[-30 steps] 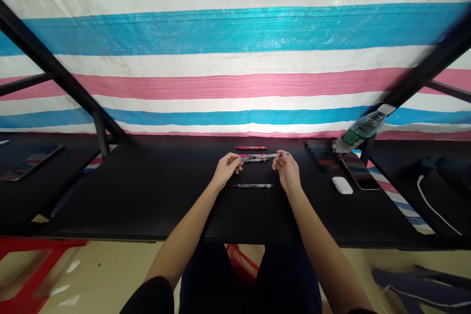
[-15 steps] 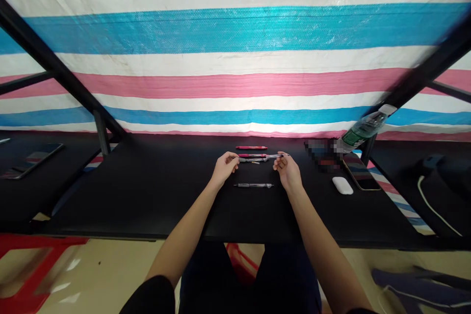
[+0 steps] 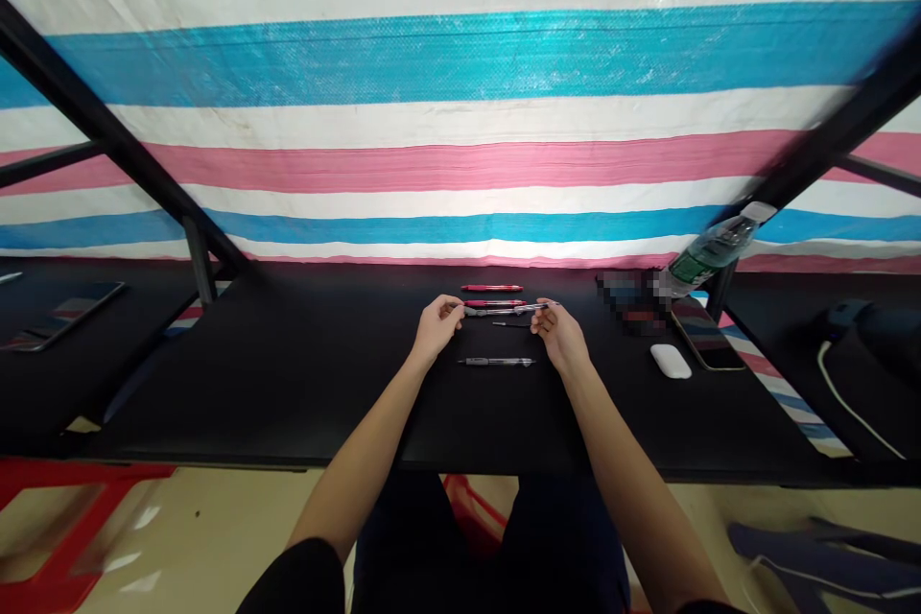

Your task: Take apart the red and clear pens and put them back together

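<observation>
A grey, clear-barrelled pen (image 3: 496, 311) lies crosswise between my hands, just above or on the black table. At its left end, the fingers of my left hand (image 3: 437, 324) are closed in a pinch. My right hand (image 3: 559, 334) pinches its right end. Right behind it is a red pen (image 3: 496, 303), parallel and very close. Farther back lies another red pen (image 3: 491, 288). Nearer to me rests a second grey clear pen (image 3: 496, 362). A thin dark sliver (image 3: 509, 324), too small to identify, shows just below the held pen.
On the right of the black table (image 3: 288, 374) are a white earbud case (image 3: 671, 362), a phone (image 3: 709, 336), a tilted plastic bottle (image 3: 712, 254) and a blurred-out item (image 3: 633, 300). Black metal posts (image 3: 144, 153) flank the table, and a striped sheet (image 3: 460, 163) hangs behind.
Earlier my fingers were at the ends of the red pen; it now lies behind, and they hold the grey pen, raised slightly from the table. My hands have barely moved.
</observation>
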Demonstrator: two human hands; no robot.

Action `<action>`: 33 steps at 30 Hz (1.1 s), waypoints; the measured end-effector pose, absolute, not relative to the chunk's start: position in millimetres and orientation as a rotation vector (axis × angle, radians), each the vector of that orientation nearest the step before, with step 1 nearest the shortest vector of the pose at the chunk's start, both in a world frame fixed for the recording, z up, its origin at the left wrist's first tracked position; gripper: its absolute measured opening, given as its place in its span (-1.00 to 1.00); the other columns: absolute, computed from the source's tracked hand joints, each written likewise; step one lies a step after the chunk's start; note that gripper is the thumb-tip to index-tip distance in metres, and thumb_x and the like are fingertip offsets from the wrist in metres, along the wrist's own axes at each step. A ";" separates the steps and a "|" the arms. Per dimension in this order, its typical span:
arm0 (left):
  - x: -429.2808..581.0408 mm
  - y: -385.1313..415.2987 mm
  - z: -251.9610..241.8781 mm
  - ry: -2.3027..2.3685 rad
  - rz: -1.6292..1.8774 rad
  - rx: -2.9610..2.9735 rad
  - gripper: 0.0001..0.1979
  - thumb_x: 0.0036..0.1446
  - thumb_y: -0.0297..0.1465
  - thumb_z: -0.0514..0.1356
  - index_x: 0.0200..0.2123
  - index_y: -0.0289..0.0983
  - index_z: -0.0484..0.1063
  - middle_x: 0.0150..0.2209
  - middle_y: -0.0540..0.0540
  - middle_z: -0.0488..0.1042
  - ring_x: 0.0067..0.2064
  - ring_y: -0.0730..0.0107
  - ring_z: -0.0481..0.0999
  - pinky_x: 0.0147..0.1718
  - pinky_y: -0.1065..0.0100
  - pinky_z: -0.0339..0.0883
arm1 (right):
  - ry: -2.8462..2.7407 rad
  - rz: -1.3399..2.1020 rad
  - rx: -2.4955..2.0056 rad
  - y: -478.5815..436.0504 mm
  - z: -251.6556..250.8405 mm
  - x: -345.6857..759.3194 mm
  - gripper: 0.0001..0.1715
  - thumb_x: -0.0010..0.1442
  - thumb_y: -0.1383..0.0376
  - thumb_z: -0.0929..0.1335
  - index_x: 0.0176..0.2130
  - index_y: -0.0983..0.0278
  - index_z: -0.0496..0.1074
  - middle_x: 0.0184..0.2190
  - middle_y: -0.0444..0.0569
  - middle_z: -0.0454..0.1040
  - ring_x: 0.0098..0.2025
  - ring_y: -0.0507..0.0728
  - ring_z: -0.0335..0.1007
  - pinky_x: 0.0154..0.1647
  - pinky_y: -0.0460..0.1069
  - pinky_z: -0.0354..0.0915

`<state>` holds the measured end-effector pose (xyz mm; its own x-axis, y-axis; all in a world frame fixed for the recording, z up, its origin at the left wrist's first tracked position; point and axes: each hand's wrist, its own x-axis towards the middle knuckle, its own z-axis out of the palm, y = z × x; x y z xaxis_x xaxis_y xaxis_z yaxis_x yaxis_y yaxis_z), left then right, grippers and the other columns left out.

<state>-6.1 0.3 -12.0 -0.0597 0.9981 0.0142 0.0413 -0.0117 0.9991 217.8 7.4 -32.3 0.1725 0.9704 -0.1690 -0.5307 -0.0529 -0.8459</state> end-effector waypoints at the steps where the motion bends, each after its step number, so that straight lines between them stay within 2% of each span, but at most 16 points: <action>1: -6.4 0.7 -12.7 1.281 1.251 1.221 -0.84 0.01 -0.34 0.24 -0.33 -0.30 0.43 -0.52 -0.01 0.38 -0.53 0.51 0.34 -0.61 0.48 0.15 | -0.589 1.348 -0.974 7.5 -32.5 217.7 -0.79 -0.02 0.20 0.43 -0.35 0.26 0.45 -0.57 -0.16 0.36 -0.53 0.00 0.29 -0.58 -0.10 0.23; 8: -3.3 0.5 -13.2 1.203 1.283 1.145 -0.85 0.01 -0.35 0.25 -0.34 -0.30 0.42 -0.57 0.01 0.37 -0.56 0.52 0.31 -0.59 0.46 0.15 | -0.600 1.355 -0.973 7.1 -29.8 216.4 -0.80 0.00 0.19 0.41 -0.35 0.25 0.44 -0.57 -0.17 0.35 -0.54 0.01 0.30 -0.59 -0.09 0.23; 14: 2.1 -1.9 -13.4 1.064 1.243 0.939 -0.82 -0.02 -0.39 0.26 -0.35 -0.30 0.32 -0.42 -0.05 0.46 -0.49 0.52 0.40 -0.54 0.45 0.20 | -0.621 1.388 -0.928 6.3 -29.1 217.6 -0.75 -0.01 0.18 0.43 -0.31 0.24 0.44 -0.53 -0.16 0.40 -0.49 0.02 0.37 -0.54 -0.09 0.28; 23: 1.5 0.2 -17.2 0.929 1.251 0.783 -0.71 -0.12 -0.38 0.34 -0.41 -0.29 0.26 -0.36 -0.07 0.48 -0.42 0.53 0.41 -0.48 0.45 0.20 | -0.676 1.428 -0.889 5.9 -29.2 216.6 -0.73 -0.09 0.24 0.50 -0.33 0.23 0.43 -0.45 -0.13 0.50 -0.43 0.03 0.44 -0.51 -0.11 0.32; 33: 2.1 -1.2 -14.1 0.887 1.200 0.774 -0.70 0.02 -0.40 0.25 -0.14 -0.30 0.36 -0.31 -0.11 0.52 -0.41 0.47 0.46 -0.45 0.41 0.24 | -0.685 1.531 -0.857 6.5 -29.0 217.0 -0.74 0.09 0.19 0.38 -0.20 0.24 0.43 -0.49 -0.13 0.46 -0.46 0.03 0.42 -0.49 -0.09 0.33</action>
